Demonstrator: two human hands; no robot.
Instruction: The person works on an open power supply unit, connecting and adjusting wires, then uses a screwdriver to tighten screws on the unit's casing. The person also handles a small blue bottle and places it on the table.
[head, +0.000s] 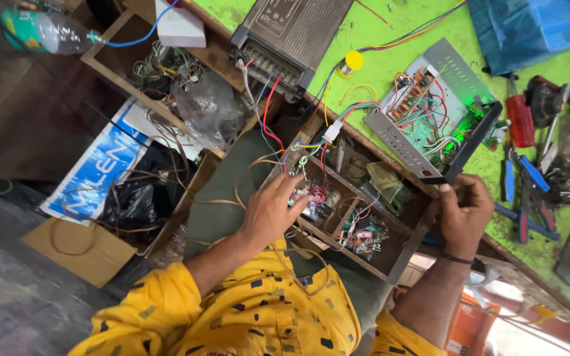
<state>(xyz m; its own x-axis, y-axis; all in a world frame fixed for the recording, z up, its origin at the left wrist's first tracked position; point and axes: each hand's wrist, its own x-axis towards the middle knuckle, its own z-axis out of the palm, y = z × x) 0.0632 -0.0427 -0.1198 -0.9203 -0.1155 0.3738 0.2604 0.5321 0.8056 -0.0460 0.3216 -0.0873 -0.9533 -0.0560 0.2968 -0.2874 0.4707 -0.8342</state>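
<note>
Left hand [273, 212] fingertips are hidden among drawer [400, 254] parts. Plastic bottle [41, 31] is cut off by the top-left edge. Small components are too blurred to be told apart.

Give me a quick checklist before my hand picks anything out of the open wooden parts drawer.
1. Left hand over the wooden parts drawer, fingers on the small bagged components: ok.
2. Right hand steadying the drawer's end by the green workbench edge: ok.
3. Thin tan wire loops clear of the left wrist: not ok, they lie beside it.
4. Open grey metal circuit chassis powered off: cannot tell, green light glows inside.
5. Chassis's coloured wires clear of the drawer: not ok, they hang over it.
</note>
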